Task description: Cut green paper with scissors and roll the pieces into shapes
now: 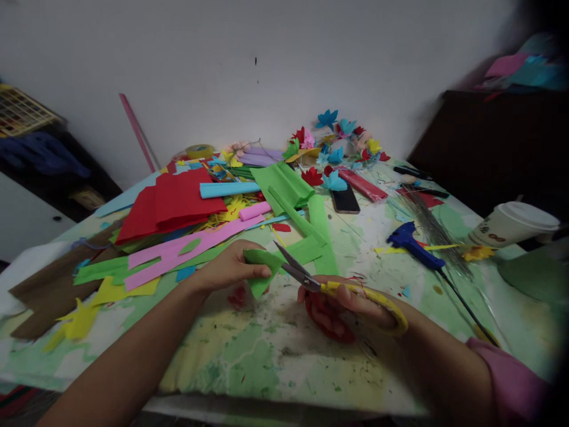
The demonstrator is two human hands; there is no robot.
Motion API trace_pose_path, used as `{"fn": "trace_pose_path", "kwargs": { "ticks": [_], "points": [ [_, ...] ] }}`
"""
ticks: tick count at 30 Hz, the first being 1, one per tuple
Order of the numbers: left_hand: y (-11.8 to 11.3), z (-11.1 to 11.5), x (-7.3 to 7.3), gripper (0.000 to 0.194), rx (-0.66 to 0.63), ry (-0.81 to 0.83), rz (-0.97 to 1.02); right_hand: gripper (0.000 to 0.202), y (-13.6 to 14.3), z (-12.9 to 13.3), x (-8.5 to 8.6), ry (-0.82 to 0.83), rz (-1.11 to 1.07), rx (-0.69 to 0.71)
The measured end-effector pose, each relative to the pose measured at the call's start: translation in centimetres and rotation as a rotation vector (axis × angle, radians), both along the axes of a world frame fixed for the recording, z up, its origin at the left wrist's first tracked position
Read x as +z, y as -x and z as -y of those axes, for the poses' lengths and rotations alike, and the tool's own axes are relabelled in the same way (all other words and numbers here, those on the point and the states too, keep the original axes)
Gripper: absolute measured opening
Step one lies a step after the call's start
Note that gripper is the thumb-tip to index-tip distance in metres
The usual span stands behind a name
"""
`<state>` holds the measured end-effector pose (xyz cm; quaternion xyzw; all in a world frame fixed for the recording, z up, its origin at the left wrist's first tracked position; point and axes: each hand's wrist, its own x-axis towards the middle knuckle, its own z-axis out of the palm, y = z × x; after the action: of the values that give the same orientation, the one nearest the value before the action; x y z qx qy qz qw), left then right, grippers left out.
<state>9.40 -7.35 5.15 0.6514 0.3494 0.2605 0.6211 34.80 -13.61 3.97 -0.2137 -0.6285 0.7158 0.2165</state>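
Note:
Between the thumb and fingers of my left hand (pixel 237 265) is a piece of green crepe paper (pixel 265 270), folded or curved, its tip pointing down. My right hand (pixel 344 299) is closed round the handles of a pair of scissors (pixel 304 277), one handle yellow and the other red. The blades stand apart and point up and left at the right edge of the green paper. I cannot tell whether they touch it. A small red scrap (pixel 237 296) lies on the table under my left hand.
Red crepe sheets (pixel 178 201), a cut pink strip (pixel 200 243) and green strips (pixel 326 231) lie behind my hands. Paper flowers (pixel 334 155) stand at the back. To the right are a phone (pixel 345 199), a blue glue gun (pixel 415 244), wires (pixel 429 222) and a lidded cup (pixel 511 224).

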Motion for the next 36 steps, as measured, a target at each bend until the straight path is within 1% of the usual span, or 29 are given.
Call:
{"fn": "trace_pose_path", "kwargs": {
  "ticks": [5, 11, 17, 19, 23, 24, 26, 29, 32, 36],
  "points": [
    [0.2, -0.3, -0.3, 0.019, -0.026, 0.058, 0.018, 0.063, 0.8, 0.3, -0.6, 0.044, -0.037, -0.085],
    [0.2, -0.4, -0.6, 0.02, -0.008, 0.122, 0.061, 0.057, 1.2, 0.7, -0.3, 0.074, -0.006, -0.153],
    [0.3, -0.6, -0.9, 0.025, -0.009, 0.064, 0.043, 0.047, 1.2, 0.7, -0.3, 0.078, -0.008, -0.184],
    [0.3, -0.9, -1.2, 0.029, 0.024, 0.033, 0.074, 0.046, 1.2, 0.7, -0.4, 0.081, -0.007, -0.205],
    [0.4, -1.5, -2.2, 0.034, 0.23, -0.018, 0.201, 0.047, 1.1, 0.6, -0.9, 0.054, -0.025, -0.235],
    [0.5, -1.6, -2.5, 0.033, 0.271, -0.019, 0.218, 0.047, 1.1, 0.5, -1.1, 0.046, -0.035, -0.238],
    [0.5, -1.7, -2.8, 0.032, 0.313, -0.015, 0.217, 0.046, 1.1, 0.4, -1.3, 0.04, -0.045, -0.24],
    [0.5, -1.7, -2.9, 0.035, 0.324, -0.028, 0.179, 0.048, 1.1, 0.4, -1.5, 0.074, -0.035, -0.242],
    [0.3, -1.5, -2.6, 0.039, 0.322, -0.063, 0.124, 0.054, 1.0, 0.3, -1.5, 0.096, -0.044, -0.222],
    [0.1, -1.3, -2.2, 0.045, 0.255, -0.126, 0.053, 0.056, 0.8, 0.2, -1.7, 0.096, -0.067, -0.168]
  ]
}}
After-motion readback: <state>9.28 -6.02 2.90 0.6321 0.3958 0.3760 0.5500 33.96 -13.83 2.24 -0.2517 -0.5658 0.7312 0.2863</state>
